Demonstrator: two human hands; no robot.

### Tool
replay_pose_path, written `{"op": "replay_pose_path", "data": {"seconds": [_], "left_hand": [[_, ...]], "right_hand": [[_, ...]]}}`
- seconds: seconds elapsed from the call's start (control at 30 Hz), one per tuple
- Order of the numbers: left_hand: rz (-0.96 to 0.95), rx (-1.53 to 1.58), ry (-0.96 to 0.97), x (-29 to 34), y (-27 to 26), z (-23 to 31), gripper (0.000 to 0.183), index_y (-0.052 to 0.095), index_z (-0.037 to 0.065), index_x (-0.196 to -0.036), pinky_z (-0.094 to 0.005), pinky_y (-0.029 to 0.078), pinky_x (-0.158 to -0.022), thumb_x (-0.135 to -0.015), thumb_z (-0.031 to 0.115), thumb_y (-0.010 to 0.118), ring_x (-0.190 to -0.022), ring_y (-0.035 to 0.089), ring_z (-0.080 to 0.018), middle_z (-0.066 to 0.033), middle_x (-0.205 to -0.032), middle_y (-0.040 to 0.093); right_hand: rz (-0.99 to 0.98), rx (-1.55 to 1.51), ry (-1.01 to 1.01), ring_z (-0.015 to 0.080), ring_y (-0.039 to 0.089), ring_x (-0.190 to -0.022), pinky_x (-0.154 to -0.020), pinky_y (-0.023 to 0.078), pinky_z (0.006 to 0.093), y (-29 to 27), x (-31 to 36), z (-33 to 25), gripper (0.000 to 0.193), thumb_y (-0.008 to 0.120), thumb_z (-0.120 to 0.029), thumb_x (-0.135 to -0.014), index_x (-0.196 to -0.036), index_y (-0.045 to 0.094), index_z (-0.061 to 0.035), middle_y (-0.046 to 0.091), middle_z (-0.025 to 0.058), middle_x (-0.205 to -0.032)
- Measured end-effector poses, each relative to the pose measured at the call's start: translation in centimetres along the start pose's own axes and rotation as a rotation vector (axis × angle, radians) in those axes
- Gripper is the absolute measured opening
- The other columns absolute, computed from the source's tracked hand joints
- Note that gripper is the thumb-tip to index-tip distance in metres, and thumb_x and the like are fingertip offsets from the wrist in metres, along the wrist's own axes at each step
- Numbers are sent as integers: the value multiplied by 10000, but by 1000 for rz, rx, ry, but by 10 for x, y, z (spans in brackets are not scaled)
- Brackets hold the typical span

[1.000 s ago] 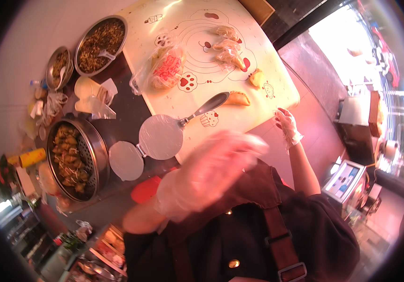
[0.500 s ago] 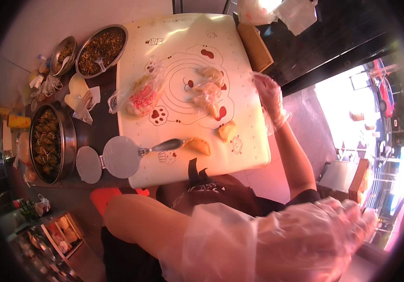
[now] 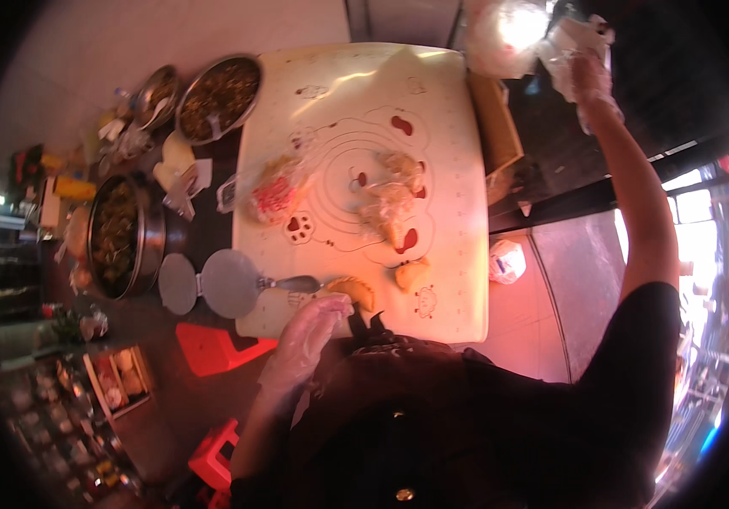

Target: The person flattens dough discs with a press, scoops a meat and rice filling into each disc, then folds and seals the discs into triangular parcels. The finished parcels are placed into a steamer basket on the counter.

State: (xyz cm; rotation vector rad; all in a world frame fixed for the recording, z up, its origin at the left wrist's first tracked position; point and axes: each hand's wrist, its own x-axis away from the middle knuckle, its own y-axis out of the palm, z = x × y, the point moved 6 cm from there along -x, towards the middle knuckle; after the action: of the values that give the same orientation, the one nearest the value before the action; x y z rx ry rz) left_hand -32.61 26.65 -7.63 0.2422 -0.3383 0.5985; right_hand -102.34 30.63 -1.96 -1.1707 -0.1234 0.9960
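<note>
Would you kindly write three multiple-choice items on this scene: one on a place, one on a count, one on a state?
1. Where is the gloved left hand?
A. at the near edge of the cream silicone mat
B. inside the large steel pot
C. on the red stool

2. How many folded golden pastries lie nearest the person?
A. five
B. two
C. none

3. The right hand is:
A. resting on the mat
B. raised at crumpled clear plastic
C. holding a spoon

A: it meets the mat's edge. B: two lie side by side. B: arm stretched upward.

Glossy metal bowl (image 3: 131, 233), matt mat (image 3: 432, 110)
</note>
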Motion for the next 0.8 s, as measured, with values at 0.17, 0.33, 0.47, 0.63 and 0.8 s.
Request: {"op": "replay_pose_path", "data": {"seconds": [0.17, 0.33, 0.47, 0.63, 0.8], "left_hand": [[39, 201, -226, 22, -17, -35, 401, 546, -13, -1331, -301, 458, -1013, -1092, 298, 461, -1111, 590, -134, -74, -1170, 637], [-11, 248, -161, 19, -30, -33, 374, 547, -12, -1309, -304, 460, -1020, -1097, 281, 450, -1085, 580, -130, -72, -1150, 616], [-46, 281, -115, 17, -40, -36, 348, 551, -16, -1284, -296, 481, -988, -1099, 258, 444, -1066, 581, -129, -66, -1133, 606], [-38, 204, 90, 6, -75, -51, 334, 559, -7, -1283, -284, 511, -920, -1080, 251, 500, -997, 602, -135, -48, -1049, 628], [746, 206, 9, -42, -245, -82, 492, 549, 23, -1339, -312, 524, -889, -908, 170, 735, -1021, 627, -162, -102, -1128, 663]], "right_hand": [[-14, 51, -5, 229, 697, -995, -859, 548, 340, 40, -20, 32, 198, 557, -168, -977, -1073, 707, -80, 722, 120, -1026], [239, -494, -14, 319, 666, -1044, -898, 516, 392, 45, -19, 68, 318, 518, -250, -1017, -1144, 667, 0, 706, 180, -1134], [123, -430, -37, 362, 669, -1003, -869, 522, 423, 28, 2, 70, 293, 534, -267, -1001, -1134, 680, -50, 703, 189, -1098], [43, -224, -27, 365, 656, -1018, -891, 526, 440, -18, 38, 49, 256, 529, -221, -995, -1121, 689, -66, 706, 153, -1095], [313, -281, -192, 361, 627, -1084, -922, 517, 431, -87, 95, -40, 238, 615, -187, -976, -1180, 669, -77, 668, 122, -1202]]}}
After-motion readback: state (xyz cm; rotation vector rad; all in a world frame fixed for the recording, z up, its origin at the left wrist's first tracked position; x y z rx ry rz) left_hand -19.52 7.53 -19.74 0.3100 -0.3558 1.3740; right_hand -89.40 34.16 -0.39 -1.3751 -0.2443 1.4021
